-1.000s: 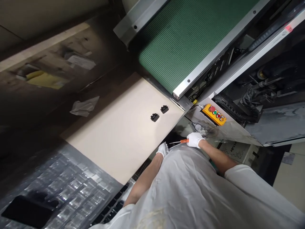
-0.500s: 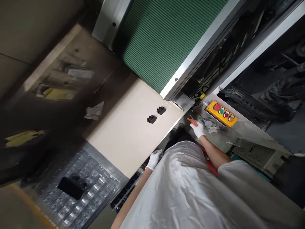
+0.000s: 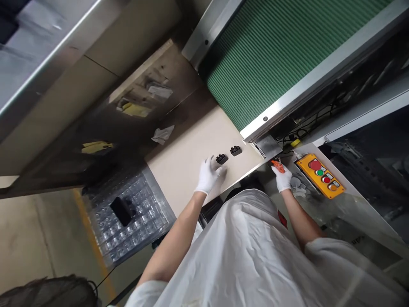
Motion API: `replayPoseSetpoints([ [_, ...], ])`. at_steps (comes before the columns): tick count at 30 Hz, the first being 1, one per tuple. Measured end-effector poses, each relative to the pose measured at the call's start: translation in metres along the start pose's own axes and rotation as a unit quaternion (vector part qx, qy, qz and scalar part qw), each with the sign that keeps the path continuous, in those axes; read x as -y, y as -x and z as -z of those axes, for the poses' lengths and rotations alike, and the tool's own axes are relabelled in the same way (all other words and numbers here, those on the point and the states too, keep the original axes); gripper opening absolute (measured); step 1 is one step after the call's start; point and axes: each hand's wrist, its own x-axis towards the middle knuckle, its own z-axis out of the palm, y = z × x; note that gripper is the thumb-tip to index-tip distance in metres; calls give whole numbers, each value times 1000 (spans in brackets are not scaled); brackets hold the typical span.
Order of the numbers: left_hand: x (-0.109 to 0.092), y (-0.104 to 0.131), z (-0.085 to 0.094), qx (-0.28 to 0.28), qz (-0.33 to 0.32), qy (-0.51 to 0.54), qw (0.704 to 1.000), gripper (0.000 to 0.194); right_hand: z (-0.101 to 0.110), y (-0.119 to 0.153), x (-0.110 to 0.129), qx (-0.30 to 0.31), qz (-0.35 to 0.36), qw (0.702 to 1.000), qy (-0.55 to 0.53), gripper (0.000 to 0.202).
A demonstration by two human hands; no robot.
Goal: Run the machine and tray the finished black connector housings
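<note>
My left hand (image 3: pixel 208 175), in a white glove, is over the pale tabletop (image 3: pixel 185 170) with thumb and fingers apart. Its fingertips are close beside a small black moulded part (image 3: pixel 221 159), and nothing shows in its grasp. A second, similar black part (image 3: pixel 236 150) rests a little farther right. My right hand (image 3: pixel 283 178), gloved too, is closed around orange-handled pliers (image 3: pixel 277 166) off the table's right edge. Their metal tip points up and away from me; the fingers partly cover the handles.
A green ribbed conveyor belt (image 3: pixel 255 64) in a metal frame meets the table's far end. On the right is a yellow control box (image 3: pixel 320 175) with several buttons. A clear plastic tray (image 3: pixel 134 221) at lower left bears a black object (image 3: pixel 121 211). A crumpled white cloth (image 3: pixel 162 134) lies left.
My left hand has risen from the table's near edge and reached over the tabletop to the nearer black part. My right hand still holds the pliers. The whole view has shifted.
</note>
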Motion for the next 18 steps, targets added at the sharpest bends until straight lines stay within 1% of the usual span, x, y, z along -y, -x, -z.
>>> replayPoseSetpoints([
  [2, -11, -26, -3, 58, -48, -74, 994, 69, -13, -11, 5, 11, -6, 998, 55, 49],
  [3, -15, -36, -5, 85, -54, -89, 991, 63, -18, -15, 8, 19, -9, 996, 87, 47],
  [5, -18, -47, -9, 122, -50, -92, 987, 49, -19, -17, 14, 44, -15, 986, 160, 46],
  [6, -17, -48, -11, 134, -48, -86, 986, 43, -15, -14, 18, 59, -14, 978, 198, 45],
  [9, -11, -36, -17, 155, -51, -62, 985, 34, 9, 10, 40, 106, 4, 945, 311, 39],
  [11, -6, -22, -23, 157, -57, -36, 985, 31, 23, 34, 64, 136, 30, 914, 382, 33],
  [12, -4, -16, -26, 155, -58, -22, 986, 30, 26, 47, 78, 154, 49, 896, 413, 32],
  [13, -1, -11, -30, 151, -57, -9, 987, 29, 24, 59, 93, 173, 71, 878, 441, 32],
  [14, 1, -7, -34, 147, -56, 4, 988, 27, 17, 70, 110, 194, 99, 859, 464, 35],
  [15, 4, -5, -37, 141, -55, 16, 988, 26, 4, 78, 127, 215, 133, 838, 483, 39],
  [16, 6, -4, -39, 135, -55, 27, 989, 25, -13, 83, 144, 234, 169, 817, 499, 46],
  [18, 8, -5, -41, 127, -62, 48, 989, 24, -59, 89, 179, 258, 238, 773, 529, 61],
])
